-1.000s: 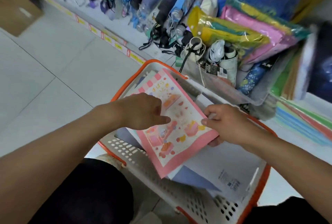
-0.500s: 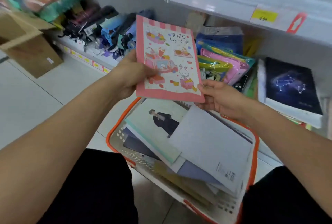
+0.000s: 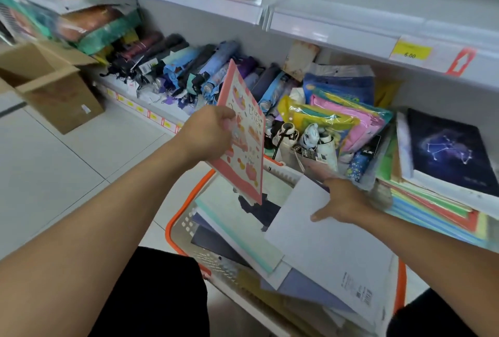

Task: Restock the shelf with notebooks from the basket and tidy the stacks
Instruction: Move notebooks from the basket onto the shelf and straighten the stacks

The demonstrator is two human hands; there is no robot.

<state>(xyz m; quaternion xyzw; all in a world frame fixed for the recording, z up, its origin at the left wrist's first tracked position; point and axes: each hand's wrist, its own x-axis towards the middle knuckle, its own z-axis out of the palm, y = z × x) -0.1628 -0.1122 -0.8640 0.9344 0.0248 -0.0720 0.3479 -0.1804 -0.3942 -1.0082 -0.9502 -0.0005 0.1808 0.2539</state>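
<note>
Nearest to me, the orange-rimmed basket (image 3: 172, 217) sits low between my knees, crowded with notebooks lying flat and overlapping. My right hand (image 3: 344, 201) reaches down into it, fingers curled over the far edge of a pale grey notebook (image 3: 324, 250) that lies on top of the pile, thumb stretched out along its near side. Under that one a mint-edged notebook (image 3: 237, 228) shows a dark figure on its cover.

Just above the basket, my left hand (image 3: 208, 131) grips the pink illustrated notebook (image 3: 247, 142) by its left edge, thumb on the cover, holding it upright and turned partly edge-on, clear of everything else.

Beyond, the lower shelf (image 3: 151, 116) carries a row of folded umbrellas (image 3: 189, 72), then bright plastic pouches (image 3: 345, 117). To the right, a dark constellation notebook (image 3: 448, 153) tops a stack of coloured notebooks (image 3: 432, 209).

Farther up, the next shelf edge bears a yellow price tag (image 3: 410, 50). At far left on the floor stands an open cardboard box (image 3: 54, 85).
</note>
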